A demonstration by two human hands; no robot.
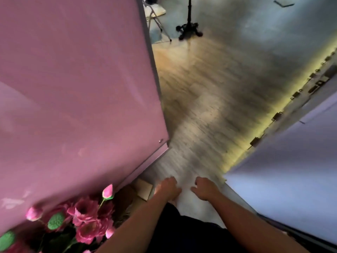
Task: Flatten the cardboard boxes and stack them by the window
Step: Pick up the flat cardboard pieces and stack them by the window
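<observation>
the frame is blurred throughout, so fine detail is hard to read. the left hand (pixel 168 188) and right hand (pixel 204 189) reach out low in the view, near each other but apart, both with fingers loosely curled and holding nothing.

just left of the left hand, at the foot of the pink wall (pixel 73 88), a piece of brown cardboard (pixel 144 191) lies on the floor — only a small tan corner of it shows, partly cut off by the wall's lower edge and by dark shadow. it looks flat with a pale upper face, its visible corner pointing down and to the right; its long axis cannot be told from so little.

pink artificial flowers (pixel 87 221) with green seed heads fill the lower left corner. the wood-grain floor (pixel 209 99) runs away up the middle. a glowing yellow light strip (pixel 255 143) lines the base of a pale panel (pixel 291 170) on the right. far off stand a black stand (pixel 189 30) with clawed feet and — beside it — the metal legs of a folding chair (pixel 155 17).
</observation>
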